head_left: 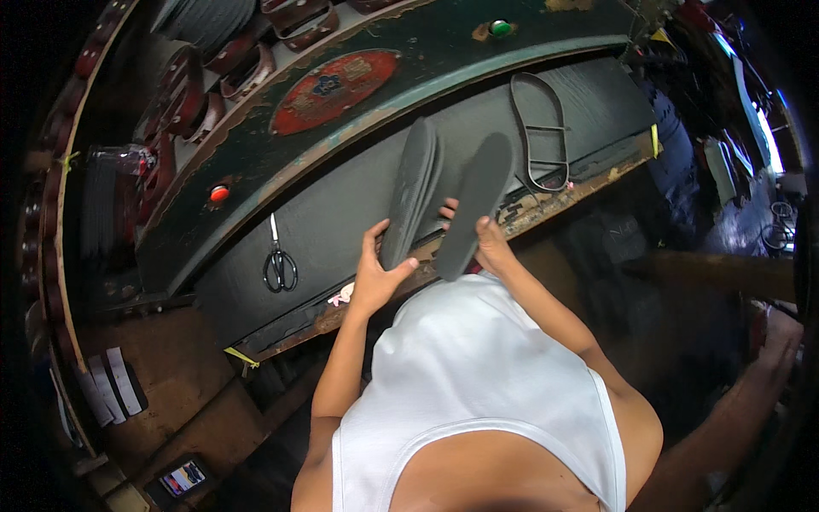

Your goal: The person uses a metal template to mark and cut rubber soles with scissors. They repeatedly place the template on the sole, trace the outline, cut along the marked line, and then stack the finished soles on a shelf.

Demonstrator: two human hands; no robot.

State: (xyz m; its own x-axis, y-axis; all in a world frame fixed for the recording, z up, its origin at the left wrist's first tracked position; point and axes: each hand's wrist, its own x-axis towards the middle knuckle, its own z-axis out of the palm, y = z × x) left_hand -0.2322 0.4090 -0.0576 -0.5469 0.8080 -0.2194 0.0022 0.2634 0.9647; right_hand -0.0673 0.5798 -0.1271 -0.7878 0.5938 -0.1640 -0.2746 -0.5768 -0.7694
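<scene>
The left hand (375, 277) is gripping stacked grey insoles (411, 192); the right hand (488, 243) is holding one insole (473, 205) (separated). Keeping edges aligned over the worktop (341, 213) seems advisable.

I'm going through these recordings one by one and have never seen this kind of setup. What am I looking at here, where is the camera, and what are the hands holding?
There is no robot here. A person wears a wide-angle camera on the head, looking down, so you see their white top and both forearms coming in from below, and straight edges look bent.

The left hand holds a small stack of dark grey shoe insoles, fanned slightly. The right hand holds a single dark grey insole beside them.

In front is a dark grey work surface with a worn green machine housing behind it, carrying a red button and a green button. On the surface lie a pair of scissors to the left and a flat sole-shaped outline piece to the right. Reddish shoe-shaped moulds sit along the far left.
</scene>
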